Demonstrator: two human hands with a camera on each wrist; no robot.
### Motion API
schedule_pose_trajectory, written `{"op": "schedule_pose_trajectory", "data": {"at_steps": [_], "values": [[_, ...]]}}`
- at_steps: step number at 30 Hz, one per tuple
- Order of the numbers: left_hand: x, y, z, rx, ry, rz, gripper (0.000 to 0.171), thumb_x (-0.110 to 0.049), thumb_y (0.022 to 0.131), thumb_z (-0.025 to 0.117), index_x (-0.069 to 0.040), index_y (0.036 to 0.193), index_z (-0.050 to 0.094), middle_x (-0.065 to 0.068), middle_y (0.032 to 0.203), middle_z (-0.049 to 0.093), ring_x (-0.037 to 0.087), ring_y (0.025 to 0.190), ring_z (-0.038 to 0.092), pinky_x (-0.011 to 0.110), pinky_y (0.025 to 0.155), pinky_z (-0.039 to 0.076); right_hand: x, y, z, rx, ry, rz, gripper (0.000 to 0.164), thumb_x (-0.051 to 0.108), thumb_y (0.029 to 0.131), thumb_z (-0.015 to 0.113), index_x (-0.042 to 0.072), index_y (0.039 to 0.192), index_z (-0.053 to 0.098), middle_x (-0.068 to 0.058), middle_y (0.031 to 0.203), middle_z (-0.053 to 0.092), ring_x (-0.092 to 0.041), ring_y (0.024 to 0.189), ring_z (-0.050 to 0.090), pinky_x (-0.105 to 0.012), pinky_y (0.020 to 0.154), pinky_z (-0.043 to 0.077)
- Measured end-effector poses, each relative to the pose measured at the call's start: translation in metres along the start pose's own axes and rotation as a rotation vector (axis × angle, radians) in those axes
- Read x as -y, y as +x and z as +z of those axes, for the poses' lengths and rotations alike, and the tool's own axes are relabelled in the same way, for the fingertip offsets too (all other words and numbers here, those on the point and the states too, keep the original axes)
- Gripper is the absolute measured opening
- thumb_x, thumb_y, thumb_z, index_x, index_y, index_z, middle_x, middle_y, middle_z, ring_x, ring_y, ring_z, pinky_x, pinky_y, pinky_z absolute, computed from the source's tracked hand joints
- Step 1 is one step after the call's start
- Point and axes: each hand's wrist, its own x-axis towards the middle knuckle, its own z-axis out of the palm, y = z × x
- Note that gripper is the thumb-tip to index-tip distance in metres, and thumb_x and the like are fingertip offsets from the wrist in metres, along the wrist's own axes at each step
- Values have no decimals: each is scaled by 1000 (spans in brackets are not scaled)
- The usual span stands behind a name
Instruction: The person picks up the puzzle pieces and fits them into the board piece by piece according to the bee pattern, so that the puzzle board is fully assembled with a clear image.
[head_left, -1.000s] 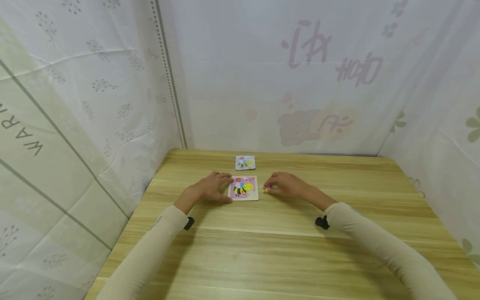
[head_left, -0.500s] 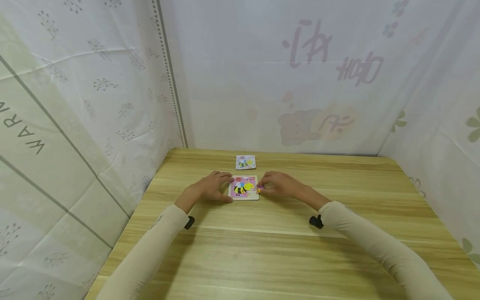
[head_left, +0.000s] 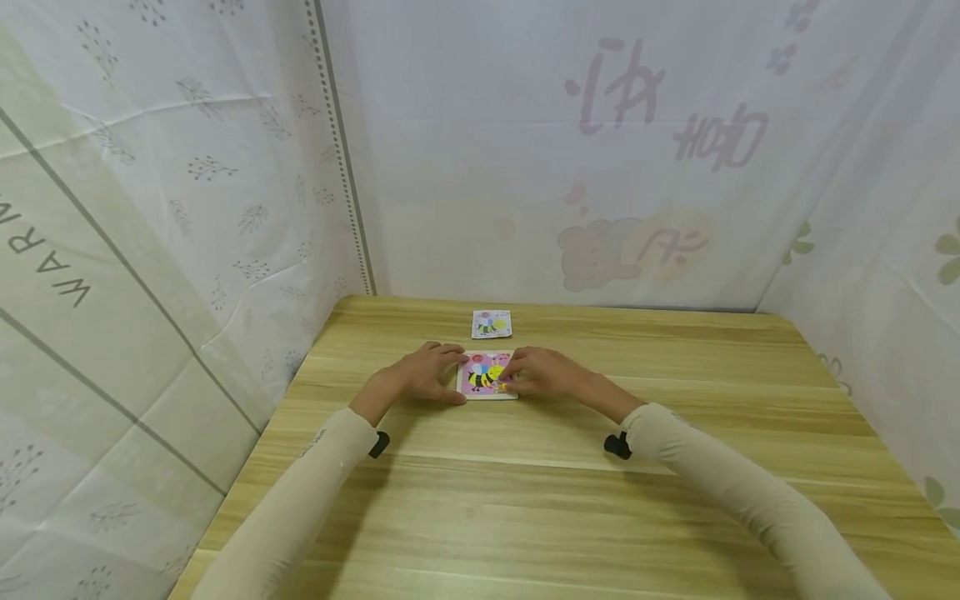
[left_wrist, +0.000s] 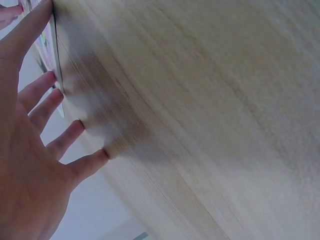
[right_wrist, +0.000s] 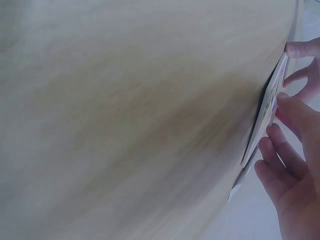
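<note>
A small jigsaw board point(head_left: 482, 397) with a bee picture on pink and a pale rim lies flat on the table. At its left side rests my left hand point(head_left: 429, 373), thumb at the near corner and fingertips at the far one. In the left wrist view this hand's fingers point(left_wrist: 65, 139) are spread and fairly straight, some tips on the wood. My right hand point(head_left: 546, 372) pinches a small pink and yellow puzzle piece point(head_left: 503, 386) over the board's near right part. Its fingertips partly cover the piece, and whether it is seated cannot be told.
Behind the board lies a square picture card point(head_left: 491, 324) with a similar bee. All of this is on a wood-grain table point(head_left: 480, 500). Patterned curtains point(head_left: 480, 167) hang at the back and along both sides.
My right hand has moved left with the puzzle piece, from the table beside the board to over its near right part. The left hand and board have stayed put.
</note>
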Motion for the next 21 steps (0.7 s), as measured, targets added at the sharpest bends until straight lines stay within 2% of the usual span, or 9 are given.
{"op": "schedule_pose_trajectory", "data": {"at_steps": [10,21], "values": [[-2,0,3,15,11,-22,85,-59,89,75,-16,157,47,7,166,37,36,151,30,60,118,33,6,1,4,36,-2,18,22,30,100,72,16,114,81,-2,115,71,-16,107,66,-37,93,56],[-6,-8,2,14,1,-26,84,-58,90,75,-14,156,47,8,165,37,38,152,29,61,119,32,13,-1,11,27,-59,24,20,28,101,72,17,115,81,0,111,70,-13,101,64,-33,87,56]]}}
